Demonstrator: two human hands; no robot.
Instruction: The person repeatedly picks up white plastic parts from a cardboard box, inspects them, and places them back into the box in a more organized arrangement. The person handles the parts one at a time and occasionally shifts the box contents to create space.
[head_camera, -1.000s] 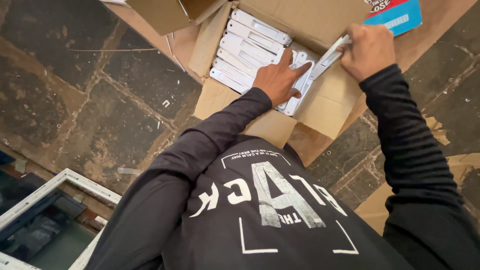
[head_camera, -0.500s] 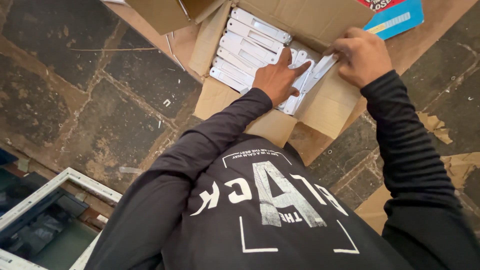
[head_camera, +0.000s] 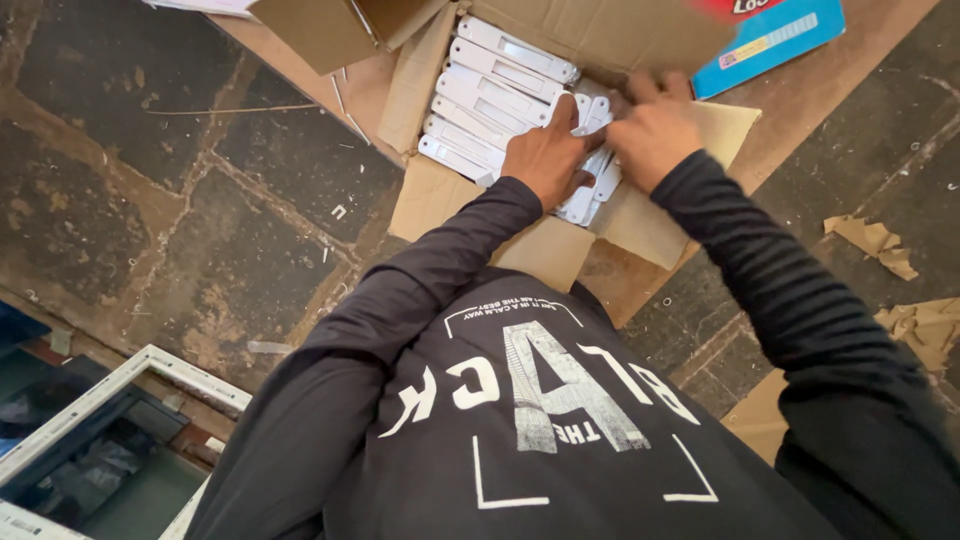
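The right hand (head_camera: 655, 130) has come down and in from the box's far right corner since a moment ago, and now sits just beside the left hand (head_camera: 548, 155) — both are over the near right end of the open box (head_camera: 430, 190). The white piece it held up at the corner is no longer raised.

The left hand lies palm down on the white parts (head_camera: 495, 95), its fingers spread across the nearest ones and the thumb side turned toward the right hand. Its grip is loose, more a press than a clasp; I cannot tell whether it has closed round any one piece. The right hand is curled, knuckles up, fingers tucked down among the parts at the box's edge — what it has hold of, if anything, is hidden under the hand.

The parts are flat, long and white, packed in rows on edge, filling the box from its far left corner to where the hands are. The box stands on the stone floor (head_camera: 150, 180) with its flaps folded outward. A blue packet (head_camera: 775, 35) lies on cardboard past the box's right side, and torn cardboard scraps (head_camera: 880, 240) lie on the floor to the right. A white frame (head_camera: 130, 385) shows at the lower left.
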